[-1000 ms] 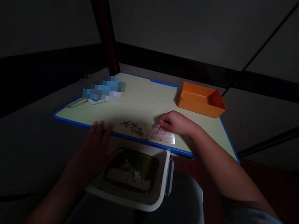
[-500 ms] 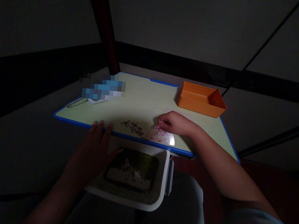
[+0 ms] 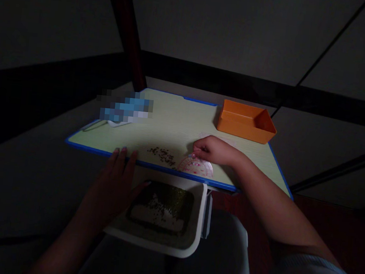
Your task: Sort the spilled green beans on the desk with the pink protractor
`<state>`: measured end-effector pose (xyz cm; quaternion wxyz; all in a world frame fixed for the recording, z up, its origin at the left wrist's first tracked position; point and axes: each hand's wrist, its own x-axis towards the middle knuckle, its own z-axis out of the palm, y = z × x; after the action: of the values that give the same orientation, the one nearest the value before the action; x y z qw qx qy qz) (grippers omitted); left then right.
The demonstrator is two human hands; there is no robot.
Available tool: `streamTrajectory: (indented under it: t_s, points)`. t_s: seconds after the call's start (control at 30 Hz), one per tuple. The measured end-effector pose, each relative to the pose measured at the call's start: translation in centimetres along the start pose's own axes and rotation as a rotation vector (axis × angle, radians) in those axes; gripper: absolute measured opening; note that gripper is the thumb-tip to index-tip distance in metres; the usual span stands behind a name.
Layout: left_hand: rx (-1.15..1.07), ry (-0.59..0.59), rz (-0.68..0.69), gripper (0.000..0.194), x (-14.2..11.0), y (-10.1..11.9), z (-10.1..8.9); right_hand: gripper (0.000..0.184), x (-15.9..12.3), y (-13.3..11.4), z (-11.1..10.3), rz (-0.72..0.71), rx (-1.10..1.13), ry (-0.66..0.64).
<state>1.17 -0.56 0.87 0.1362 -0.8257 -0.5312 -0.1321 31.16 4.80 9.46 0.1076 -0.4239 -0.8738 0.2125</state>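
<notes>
“Bending the right hand (image 3: 215, 149) down over the pink protractor (image 3: 197, 167), with knuckles rounded and forearm slanting in from the right.”

“Holding on how?”

“Pinching the curved rim between thumb and fingertips, with the other fingers curled in; showing hardly any gap.”

“And with the left hand (image 3: 115, 186)?”

“Resting left of the protractor, back upward, with fingers straight and slightly apart. Reaching the blue edge (image 3: 223, 185) with the fingertips, the white bin (image 3: 174, 251) with the thumb. Not seen to grip anything; too dark to tell under the palm.”

“Describe the protractor, then.”

“Lying on the pale board (image 3: 177, 119), close to the blue edge. Half-round, see-through, printed in pink, with the straight side toward the wearer.”

“And around it?”

“Just left of the protractor, small dark bits (image 3: 163, 156) in a loose patch. Nearer than the protractor and lower, the white bin, with more bits inside. Beyond the protractor, to the right, an orange tray (image 3: 247, 121).”
</notes>
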Motion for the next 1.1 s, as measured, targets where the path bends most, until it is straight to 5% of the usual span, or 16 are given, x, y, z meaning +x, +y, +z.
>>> streamTrajectory:
  t_s: [1.1]
  points:
    - [0.001,0.003,0.0,0.09,0.05,-0.06,0.18,0.021,-0.25,-0.23,-0.32,0.036,0.07,-0.022]
